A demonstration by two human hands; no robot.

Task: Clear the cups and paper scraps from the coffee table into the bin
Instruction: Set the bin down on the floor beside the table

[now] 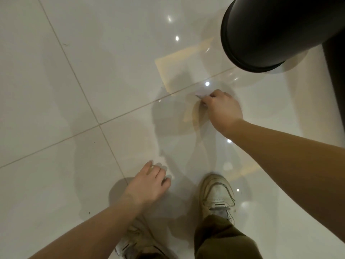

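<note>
I see right hand (223,109) mid-frame pinching white paper scrap (202,93) at floor; left hand (149,184) lower centre, fingers loosely curled, empty; black bin (270,30) upper right

Both forearms are bare, with no sleeves showing. The person wears olive-green trousers (222,240) and worn, scuffed off-white lace-up sneakers (217,195) with grey tongues; the trouser hems fall over the sneakers' laces.

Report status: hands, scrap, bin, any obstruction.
Right hand pinching paper scrap at floor level. Left hand loose, holding nothing. Black bin just beyond the scrap. Nothing between them.
</note>
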